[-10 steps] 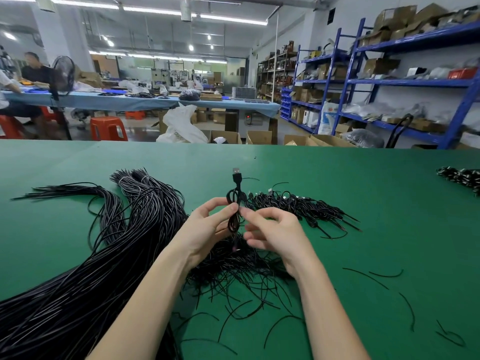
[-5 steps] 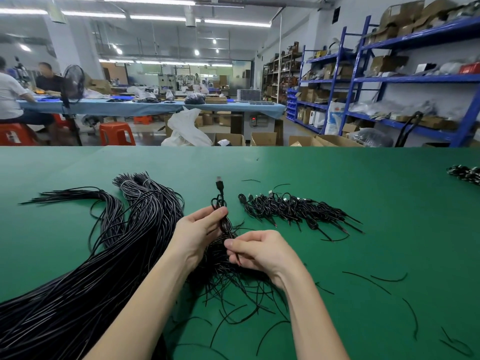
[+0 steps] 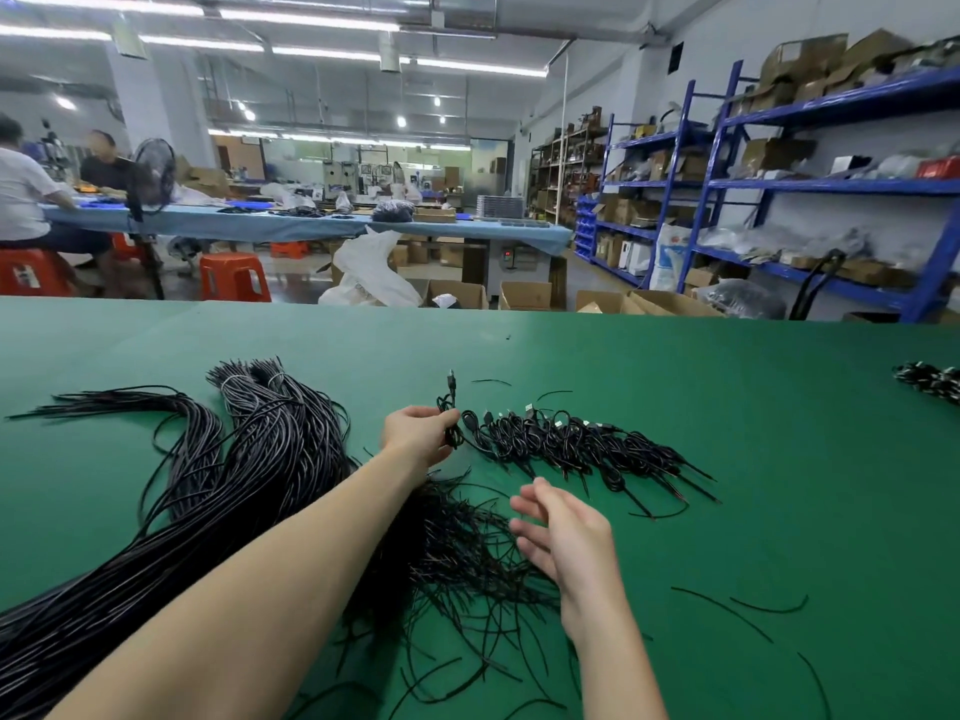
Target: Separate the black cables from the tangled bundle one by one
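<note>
My left hand (image 3: 415, 433) is stretched forward and pinches a small coiled black cable (image 3: 451, 407) with its plug pointing up, right beside the left end of a row of coiled black cables (image 3: 576, 444) on the green table (image 3: 727, 433). My right hand (image 3: 563, 537) hovers with loosely spread fingers and holds nothing, above the right edge of a tangled heap of thin black ties (image 3: 457, 558). A thick bundle of long black cables (image 3: 218, 491) lies to the left.
Loose black tie pieces (image 3: 727, 610) are scattered at the right front. Another small cable pile (image 3: 930, 381) lies at the far right edge. Beyond the table are cardboard boxes (image 3: 524, 296), blue shelves (image 3: 779, 184) and people at a blue table (image 3: 260, 226).
My left hand has carried the coiled cable forward to the row of coiled cables. My right hand has let go of it, drawn back to the right and opened.
</note>
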The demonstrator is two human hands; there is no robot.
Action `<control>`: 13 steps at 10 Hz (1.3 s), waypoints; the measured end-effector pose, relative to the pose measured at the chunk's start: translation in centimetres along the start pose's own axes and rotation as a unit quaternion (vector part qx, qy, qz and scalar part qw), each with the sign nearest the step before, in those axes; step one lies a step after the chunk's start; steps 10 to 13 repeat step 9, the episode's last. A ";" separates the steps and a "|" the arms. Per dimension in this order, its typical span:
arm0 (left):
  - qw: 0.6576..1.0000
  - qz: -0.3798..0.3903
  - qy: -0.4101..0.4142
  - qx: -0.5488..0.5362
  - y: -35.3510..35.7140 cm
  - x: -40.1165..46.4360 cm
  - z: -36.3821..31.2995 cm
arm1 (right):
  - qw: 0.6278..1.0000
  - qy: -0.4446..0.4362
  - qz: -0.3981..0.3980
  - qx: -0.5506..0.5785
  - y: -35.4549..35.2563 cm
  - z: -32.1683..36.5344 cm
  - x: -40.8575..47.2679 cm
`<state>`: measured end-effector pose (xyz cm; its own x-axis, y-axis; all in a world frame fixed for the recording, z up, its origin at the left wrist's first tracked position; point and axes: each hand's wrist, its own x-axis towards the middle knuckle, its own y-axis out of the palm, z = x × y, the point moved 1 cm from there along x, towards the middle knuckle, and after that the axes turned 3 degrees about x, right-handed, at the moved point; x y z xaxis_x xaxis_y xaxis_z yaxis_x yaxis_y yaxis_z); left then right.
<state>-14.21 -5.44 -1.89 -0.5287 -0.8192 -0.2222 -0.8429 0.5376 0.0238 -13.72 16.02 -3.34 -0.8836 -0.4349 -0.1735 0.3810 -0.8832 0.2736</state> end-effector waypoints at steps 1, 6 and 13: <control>0.999 -0.035 -0.020 0.031 0.8 1.8 0.7 | 1.000 0.000 0.003 0.003 -0.4 -0.2 0.5; 0.947 0.049 0.087 0.305 2.4 2.1 0.8 | 1.000 -0.007 0.006 -0.012 -0.8 -0.7 1.3; 0.934 0.015 0.148 0.326 1.4 0.2 0.0 | 1.000 0.006 0.006 -0.023 -0.5 -0.3 1.1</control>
